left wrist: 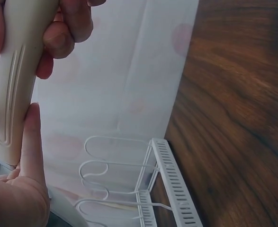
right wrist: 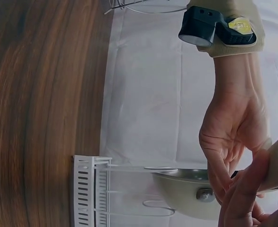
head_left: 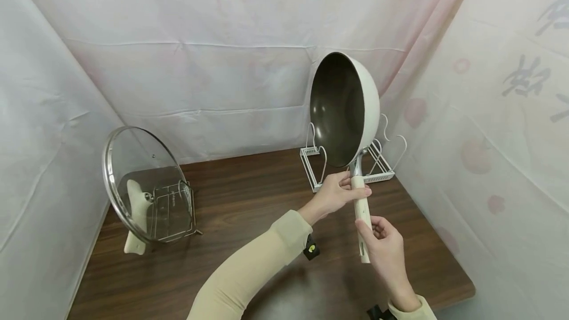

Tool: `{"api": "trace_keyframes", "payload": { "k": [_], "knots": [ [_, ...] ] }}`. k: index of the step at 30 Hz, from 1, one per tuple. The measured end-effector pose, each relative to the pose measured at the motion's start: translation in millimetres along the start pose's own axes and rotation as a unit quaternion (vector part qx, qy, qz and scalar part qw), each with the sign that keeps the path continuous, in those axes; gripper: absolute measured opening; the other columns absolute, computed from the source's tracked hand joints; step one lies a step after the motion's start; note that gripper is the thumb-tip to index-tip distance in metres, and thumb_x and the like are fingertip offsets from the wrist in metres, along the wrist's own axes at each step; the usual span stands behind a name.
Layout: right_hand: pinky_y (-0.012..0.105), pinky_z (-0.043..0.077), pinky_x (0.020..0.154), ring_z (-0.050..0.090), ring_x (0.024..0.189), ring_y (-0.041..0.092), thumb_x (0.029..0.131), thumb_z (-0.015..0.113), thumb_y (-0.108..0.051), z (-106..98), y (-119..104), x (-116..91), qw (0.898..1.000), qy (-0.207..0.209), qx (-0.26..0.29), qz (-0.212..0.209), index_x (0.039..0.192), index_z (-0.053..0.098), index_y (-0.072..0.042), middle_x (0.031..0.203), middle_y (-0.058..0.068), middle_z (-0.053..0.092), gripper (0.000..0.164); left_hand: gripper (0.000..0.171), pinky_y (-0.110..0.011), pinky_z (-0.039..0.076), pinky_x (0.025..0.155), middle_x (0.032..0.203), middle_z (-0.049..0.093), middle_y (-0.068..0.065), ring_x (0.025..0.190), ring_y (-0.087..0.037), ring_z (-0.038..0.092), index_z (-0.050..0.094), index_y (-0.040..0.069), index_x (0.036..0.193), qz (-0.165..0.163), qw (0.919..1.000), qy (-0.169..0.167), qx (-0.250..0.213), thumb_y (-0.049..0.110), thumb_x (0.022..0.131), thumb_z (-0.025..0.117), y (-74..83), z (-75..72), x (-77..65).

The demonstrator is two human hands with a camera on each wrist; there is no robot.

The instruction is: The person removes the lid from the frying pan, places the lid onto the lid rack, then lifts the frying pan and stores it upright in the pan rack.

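A deep wok (head_left: 339,107), white outside and dark inside, stands on its side with its opening facing left, over a white wire rack (head_left: 379,178). Its cream handle (head_left: 363,211) points down toward the person. Near the metal neck, my left hand (head_left: 331,192) holds the handle, thumb across the front. Lower down, my right hand (head_left: 386,246) grips the same handle between thumb and fingers. The left wrist view shows both hands close together along the grooved handle (left wrist: 11,94). In the right wrist view the wok's pale outer side (right wrist: 186,194) overlaps the rack's wires.
At the left, a glass lid (head_left: 146,157) with a steel rim and cream handle leans upright in a metal wire stand (head_left: 193,211). Both stand on a dark wooden table (head_left: 240,196). Pale printed curtains (head_left: 235,78) enclose the back and sides.
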State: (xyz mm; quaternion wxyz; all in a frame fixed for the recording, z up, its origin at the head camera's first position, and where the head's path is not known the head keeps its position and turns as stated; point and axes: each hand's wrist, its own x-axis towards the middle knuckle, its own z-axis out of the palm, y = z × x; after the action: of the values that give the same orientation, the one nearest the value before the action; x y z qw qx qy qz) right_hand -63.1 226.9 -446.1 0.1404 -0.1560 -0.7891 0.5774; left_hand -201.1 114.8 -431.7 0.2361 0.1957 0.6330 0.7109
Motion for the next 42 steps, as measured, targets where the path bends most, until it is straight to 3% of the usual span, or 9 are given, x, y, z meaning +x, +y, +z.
{"api": "trace_keyframes", "payload": {
  "k": [5,9,20,28,36,42],
  "knots": [
    [0.025,0.057,0.053,0.062,0.062,0.005,0.098,0.072,-0.022,5,1,0,1.000,0.006,-0.010,-0.006,0.108,0.068,0.004,0.075,-0.008,0.065,0.028,0.042,-0.025,0.060,0.092,0.110,0.079,0.003,0.109,-0.004,0.072,0.072,0.016,0.123,-0.010,0.9993,0.021,0.028,0.027,0.085,0.086,-4.4,-3.9,-0.5],
    [0.024,0.056,0.053,0.062,0.062,0.005,0.097,0.073,-0.021,9,4,-1,1.000,0.009,-0.017,-0.008,0.106,0.069,0.004,0.075,-0.006,0.066,0.026,0.041,-0.028,0.061,0.092,0.112,0.079,-0.001,0.110,-0.009,0.073,0.072,0.014,0.123,-0.016,0.9994,0.021,0.021,0.026,0.086,0.085,-9.5,-6.9,-0.6],
    [0.024,0.056,0.054,0.061,0.062,0.005,0.097,0.073,-0.022,19,14,-2,0.999,0.005,-0.034,-0.018,0.107,0.068,0.003,0.083,0.011,0.070,0.027,0.035,-0.029,0.061,0.088,0.110,0.080,-0.005,0.104,-0.010,0.074,0.074,0.013,0.119,-0.015,0.9990,0.031,0.028,0.024,0.087,0.084,-21.2,-13.6,-3.4],
    [0.022,0.055,0.054,0.060,0.062,0.005,0.097,0.073,-0.021,25,22,-3,0.999,0.007,-0.033,-0.024,0.107,0.068,0.003,0.081,0.007,0.068,0.026,0.030,-0.029,0.060,0.090,0.109,0.080,-0.003,0.111,-0.012,0.073,0.076,0.014,0.112,-0.007,0.9966,0.031,0.076,0.029,0.087,0.084,-26.8,-19.0,-5.1],
    [0.022,0.053,0.054,0.059,0.062,0.004,0.096,0.074,-0.022,33,32,-3,0.999,0.009,-0.030,-0.020,0.107,0.069,0.002,0.082,0.008,0.068,0.026,0.034,-0.036,0.063,0.085,0.099,0.081,-0.006,0.087,-0.005,0.072,0.076,0.013,0.115,-0.012,0.9969,0.040,0.066,0.023,0.084,0.087,-35.1,-25.1,-7.2],
    [0.021,0.053,0.056,0.060,0.063,0.004,0.096,0.074,-0.022,40,42,-3,1.000,0.004,-0.027,-0.006,0.106,0.069,0.002,0.083,0.010,0.069,0.026,0.023,-0.024,0.061,0.072,0.086,0.078,-0.002,0.077,-0.003,0.070,0.075,0.010,0.102,-0.009,0.9975,0.042,0.056,0.017,0.083,0.087,-43.6,-28.2,-9.8]
  ]
}}
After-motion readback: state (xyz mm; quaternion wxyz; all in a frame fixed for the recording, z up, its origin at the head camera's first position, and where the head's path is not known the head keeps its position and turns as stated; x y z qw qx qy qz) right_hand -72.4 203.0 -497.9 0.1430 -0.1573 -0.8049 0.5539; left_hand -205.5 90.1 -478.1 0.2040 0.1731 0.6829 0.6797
